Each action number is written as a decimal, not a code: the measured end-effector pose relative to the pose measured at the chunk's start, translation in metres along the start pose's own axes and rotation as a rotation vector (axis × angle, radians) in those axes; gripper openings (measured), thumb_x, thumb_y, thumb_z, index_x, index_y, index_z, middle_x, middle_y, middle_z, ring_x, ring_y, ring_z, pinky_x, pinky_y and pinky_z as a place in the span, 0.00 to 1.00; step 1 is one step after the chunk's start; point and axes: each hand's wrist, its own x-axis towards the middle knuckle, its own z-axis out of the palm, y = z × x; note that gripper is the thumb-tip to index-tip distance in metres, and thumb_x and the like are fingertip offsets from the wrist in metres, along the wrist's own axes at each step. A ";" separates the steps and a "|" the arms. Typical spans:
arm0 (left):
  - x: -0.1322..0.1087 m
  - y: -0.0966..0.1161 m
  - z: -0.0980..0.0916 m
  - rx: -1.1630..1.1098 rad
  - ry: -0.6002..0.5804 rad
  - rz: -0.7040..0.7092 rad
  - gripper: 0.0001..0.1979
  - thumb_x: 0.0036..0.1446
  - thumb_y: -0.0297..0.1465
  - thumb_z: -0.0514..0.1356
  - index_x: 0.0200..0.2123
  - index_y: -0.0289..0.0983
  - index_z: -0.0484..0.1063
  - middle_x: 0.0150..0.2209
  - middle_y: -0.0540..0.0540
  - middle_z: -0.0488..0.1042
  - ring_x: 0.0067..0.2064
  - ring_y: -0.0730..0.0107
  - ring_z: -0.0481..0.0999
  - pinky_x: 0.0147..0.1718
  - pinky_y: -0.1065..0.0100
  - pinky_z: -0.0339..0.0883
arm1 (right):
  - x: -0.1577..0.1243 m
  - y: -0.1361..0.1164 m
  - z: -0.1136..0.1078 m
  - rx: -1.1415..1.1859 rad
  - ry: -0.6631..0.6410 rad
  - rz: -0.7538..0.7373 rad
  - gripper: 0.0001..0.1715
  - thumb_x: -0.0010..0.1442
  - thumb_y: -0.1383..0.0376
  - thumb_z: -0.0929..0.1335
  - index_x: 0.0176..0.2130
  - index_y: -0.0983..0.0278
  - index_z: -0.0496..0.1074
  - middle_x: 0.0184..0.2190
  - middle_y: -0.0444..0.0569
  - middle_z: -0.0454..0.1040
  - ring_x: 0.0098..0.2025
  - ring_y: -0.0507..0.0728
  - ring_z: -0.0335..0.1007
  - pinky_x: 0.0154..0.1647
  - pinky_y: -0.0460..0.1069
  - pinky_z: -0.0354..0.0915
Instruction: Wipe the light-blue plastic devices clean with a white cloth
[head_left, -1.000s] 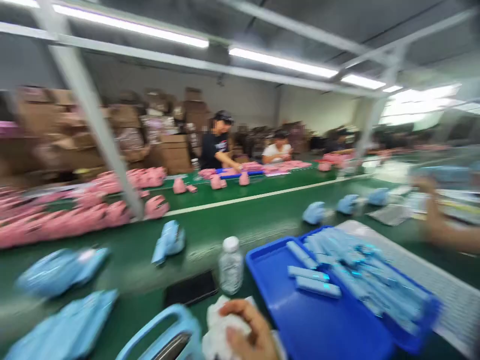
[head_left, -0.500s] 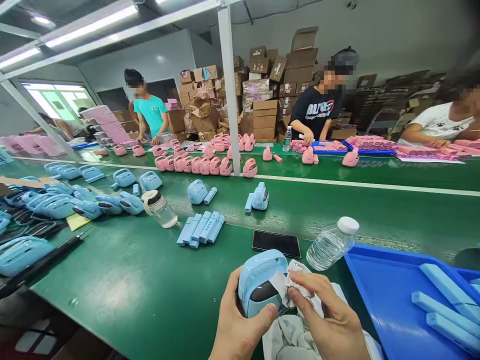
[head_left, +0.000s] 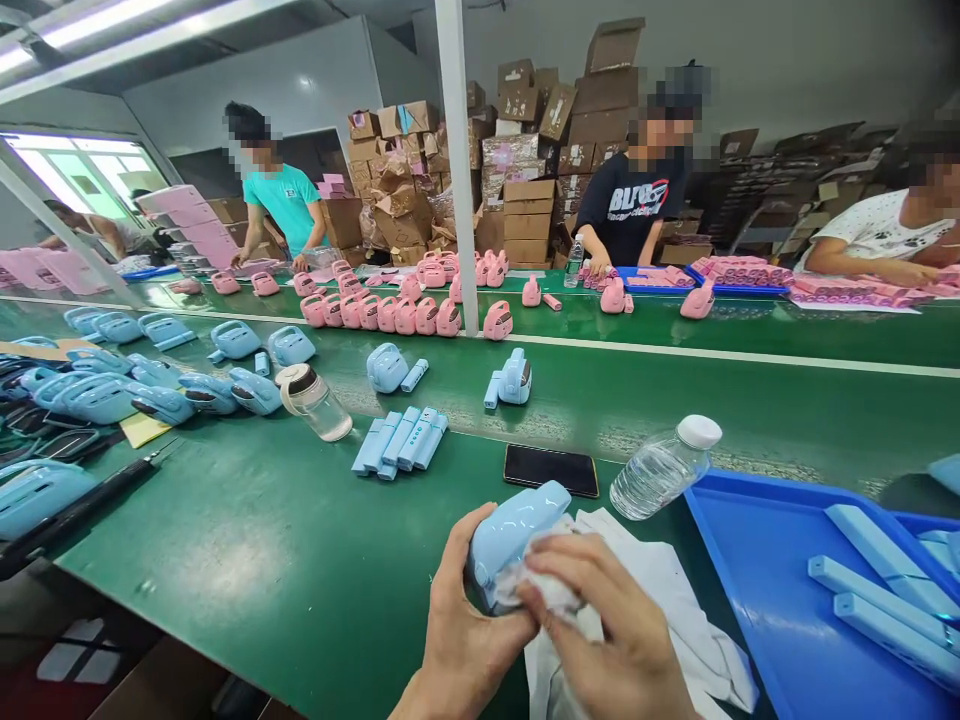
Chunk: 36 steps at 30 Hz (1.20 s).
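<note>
blue casing (head_left: 517, 522): partly hidden by hands (head_left: 616, 618) | cloth wad (head_left: 516, 583): blurred | blue tray (head_left: 772, 590): cut off

I'm standing in a factory: boxes (head_left: 529, 215) are towering at twelve o'clock, a worker (head_left: 626, 205) standing at one, pink cases (head_left: 405, 316) forming rows at eleven.

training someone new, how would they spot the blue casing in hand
Over the green table, left of the blue tray, the left hand grips a glossy blue casing. Unlike other blue casings, it is held, a bunched white cloth against it.

Lit ceiling tube (head_left: 105, 21), bright window (head_left: 90, 180), tabletop (head_left: 232, 572) glare, blurred right grip (head_left: 611, 610)
</note>
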 end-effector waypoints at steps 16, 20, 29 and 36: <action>-0.014 0.037 -0.003 -0.372 -0.039 -0.175 0.44 0.40 0.48 0.78 0.58 0.42 0.66 0.48 0.43 0.82 0.48 0.50 0.84 0.46 0.59 0.81 | -0.018 0.008 -0.002 0.506 -0.225 0.620 0.45 0.61 0.46 0.76 0.70 0.48 0.59 0.73 0.47 0.60 0.75 0.67 0.50 0.69 0.56 0.66; -0.013 0.034 -0.011 -0.348 -0.148 -0.106 0.41 0.45 0.46 0.76 0.59 0.43 0.65 0.52 0.42 0.80 0.47 0.51 0.83 0.44 0.60 0.80 | -0.023 0.014 -0.004 0.509 -0.182 0.633 0.45 0.59 0.44 0.76 0.69 0.48 0.63 0.73 0.46 0.61 0.76 0.68 0.48 0.71 0.58 0.63; -0.015 0.018 -0.024 -0.234 -0.207 -0.102 0.39 0.46 0.43 0.75 0.60 0.41 0.68 0.55 0.39 0.78 0.51 0.46 0.80 0.50 0.56 0.77 | -0.022 0.012 -0.009 0.548 -0.180 0.617 0.46 0.59 0.41 0.76 0.68 0.52 0.64 0.69 0.49 0.67 0.73 0.68 0.57 0.67 0.56 0.67; -0.017 0.023 -0.022 -0.223 -0.241 -0.020 0.41 0.45 0.36 0.77 0.61 0.43 0.68 0.60 0.39 0.76 0.56 0.43 0.78 0.52 0.55 0.77 | -0.022 0.011 -0.013 0.522 -0.177 0.568 0.49 0.54 0.43 0.79 0.68 0.50 0.65 0.66 0.49 0.72 0.74 0.72 0.52 0.60 0.55 0.74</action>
